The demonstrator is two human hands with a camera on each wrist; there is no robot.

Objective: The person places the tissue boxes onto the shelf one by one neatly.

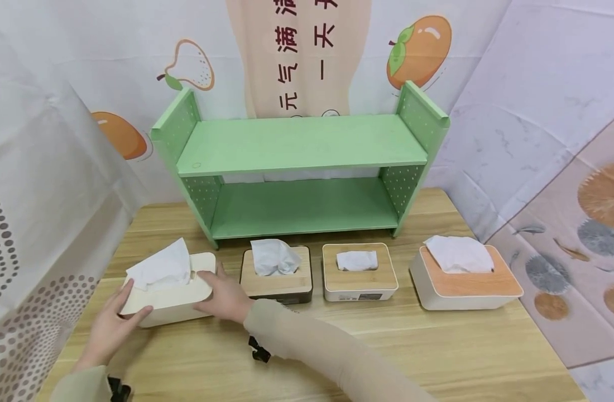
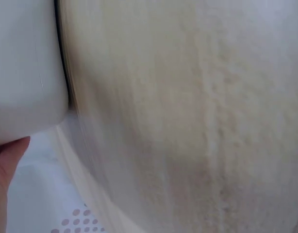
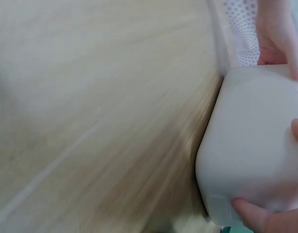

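A cream-white tissue box (image 1: 178, 298) with a white tissue (image 1: 163, 265) standing out of its top is at the table's left side. My left hand (image 1: 108, 329) holds its left end, thumb at the front top edge and another finger at the end. At the right end, my right hand (image 1: 226, 293) grips the box with the thumb on the front and fingers round the far side. In the right wrist view, both hands touch the white box (image 3: 251, 141). Its lower edge lies along the wooden table (image 3: 115, 121), with a dark line between them.
Behind stands a green two-tier shelf (image 1: 302, 145). In a row to the right are a dark tissue box with a wooden lid (image 1: 277, 283), a small white one with a wooden lid (image 1: 359, 285) and a larger white one with an orange-brown lid (image 1: 468, 287). Patterned cloth (image 1: 25, 139) hangs around the table.
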